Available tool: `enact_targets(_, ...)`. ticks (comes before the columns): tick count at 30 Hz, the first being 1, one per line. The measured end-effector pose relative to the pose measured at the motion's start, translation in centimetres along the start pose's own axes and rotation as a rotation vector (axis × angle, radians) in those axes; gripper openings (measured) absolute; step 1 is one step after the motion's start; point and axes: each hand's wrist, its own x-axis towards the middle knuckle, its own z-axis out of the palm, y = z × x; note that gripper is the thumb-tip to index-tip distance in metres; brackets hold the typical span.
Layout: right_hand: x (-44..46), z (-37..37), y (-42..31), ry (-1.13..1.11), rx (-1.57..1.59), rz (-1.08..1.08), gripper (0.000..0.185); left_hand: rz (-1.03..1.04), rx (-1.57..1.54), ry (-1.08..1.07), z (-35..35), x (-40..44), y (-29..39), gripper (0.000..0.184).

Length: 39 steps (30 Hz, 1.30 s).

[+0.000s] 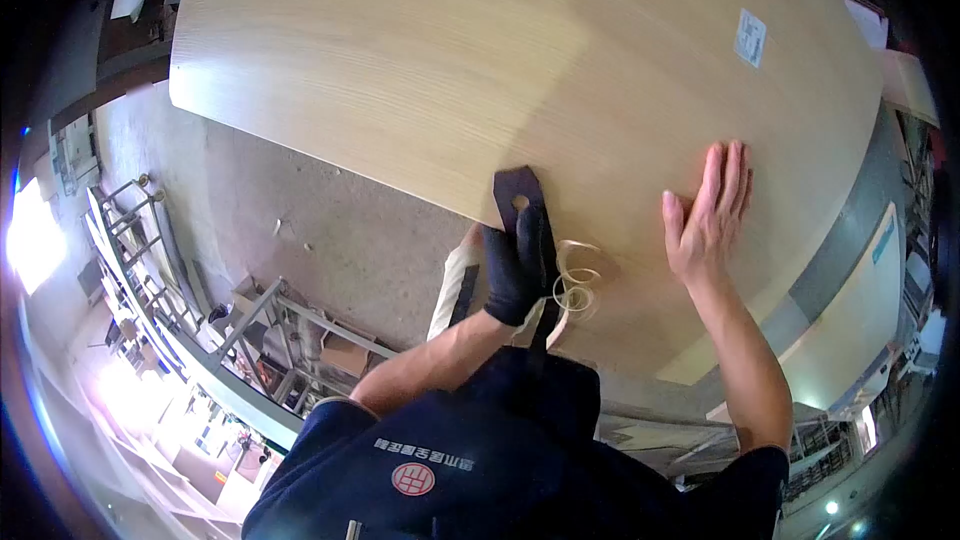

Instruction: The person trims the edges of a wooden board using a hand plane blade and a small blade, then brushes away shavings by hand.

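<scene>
Inside the gloved fingers of the left hand (pixel 514 275) sits a dark flat tool (pixel 514 183); the hand is closed on it, and its angular end with a round hole sticks out past the fingertips, over the wood-grain panel (pixel 400 70) close to its edge. How the thumb meets the tool is hard to tell, black on black. Just to the right of these fingers, thin pale curled strips (pixel 578 285) loop over the panel. Just left of the wrist, beside the panel's edge, is a whitish object (pixel 452 290) with a dark band; what it is cannot be told.

Well apart to the right, the bare right hand (pixel 703 235) lies palm down on the panel, holding nothing, its fingers extended and the thumb set apart from them. Toward the body from both hands is a dark shirt (pixel 470 430) with a round red emblem (pixel 413 479) and pale lettering.

Beyond the right fingertips, a small white label (pixel 750 37) lies tilted on the panel, which spreads away past both hands. To the left of the gloved fingers, past the panel's edge, the grey floor (pixel 320 210) shows, and farther out come a cardboard box (pixel 343 355) and metal frames (pixel 280 325). To the right, beyond the right forearm, lies another pale panel (pixel 850 320). Farthest left, a bright opening (pixel 35 235) glares.
</scene>
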Motion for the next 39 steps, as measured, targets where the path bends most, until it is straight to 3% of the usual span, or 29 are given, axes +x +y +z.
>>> enact_targets(1, 0.0, 0.1, 0.0, 0.014, 0.016, -0.003, 0.076, -0.107, -0.160, -0.017, -0.1, -0.2, -0.4, 0.036)
enact_targets(3, 0.7, 0.2, 0.1, 0.044, 0.030, 0.005, 0.076, -0.090, -0.296, -0.094, -0.3, -0.3, 0.2, 0.033)
enact_targets(4, 0.6, 0.0, 0.0, 0.038, 0.031, 0.019, 0.076, -0.133, -0.069, -0.145, -1.1, -0.3, 0.8, 0.029)
enact_targets(7, 0.4, 0.2, 0.3, 0.071, 0.062, 0.012, 0.075, -0.265, 0.035, -0.405, -3.4, -1.5, 1.1, 0.027)
enact_targets(13, 0.2, 0.5, 0.3, 0.084, 0.029, 0.025, 0.076, -0.500, 0.045, -0.546, -3.9, -1.8, -0.1, 0.023)
enact_targets(16, 0.1, 0.8, 0.4, 0.101, 0.037, 0.030, 0.076, -0.332, 0.200, -0.570, -3.3, -1.1, -0.8, 0.022)
enact_targets(19, -0.2, 0.7, 0.4, 0.067, 0.026, 0.050, 0.076, -0.214, 0.130, -0.378, -0.2, -2.8, -0.2, 0.023)
enact_targets(22, 0.0, 0.6, 0.4, 0.105, 0.015, 0.045, 0.074, -0.134, 0.105, -0.364, -0.1, -2.8, -2.0, 0.026)
enact_targets(25, -0.1, 0.6, 0.4, 0.161, 0.089, 0.067, 0.070, -0.244, 0.480, -0.710, -2.3, -0.9, -1.2, 0.032)
enact_targets(27, -0.9, 1.6, 1.1, 0.247, 0.212, 0.065, 0.068, -0.156, 0.475, -0.755, -3.0, -1.2, -0.6, 0.034)
enact_targets(30, -6.8, 1.5, 1.8, 0.418, 0.402, 0.274, 0.062, -0.075, 0.519, -0.903, -5.4, -0.8, -4.5, 0.033)
enact_targets(32, -13.9, 0.4, 2.9, 0.404, 0.258, 0.482, 0.061, -0.029, 0.733, -0.995, -4.9, 0.1, -4.1, 0.036)
enact_targets(34, -22.1, -1.1, 3.2, 0.379, 0.151, 0.795, 0.062, 0.092, 0.657, -1.086, -4.5, 0.2, -2.8, 0.038)
enact_targets(36, -29.7, 0.3, 2.5, 0.457, 0.098, 0.945, 0.062, -0.036, 0.656, -1.108, -4.2, 0.9, -1.9, 0.040)
enact_targets(37, -33.0, 1.4, 2.3, 0.431, 0.233, 1.066, 0.065, -0.100, 0.657, -1.116, -4.0, 1.2, -1.5, 0.041)
enact_targets(39, -36.4, 2.6, 1.7, 0.369, 0.516, 1.286, 0.071, -0.528, 0.683, -1.000, -2.7, 0.8, 1.1, 0.042)
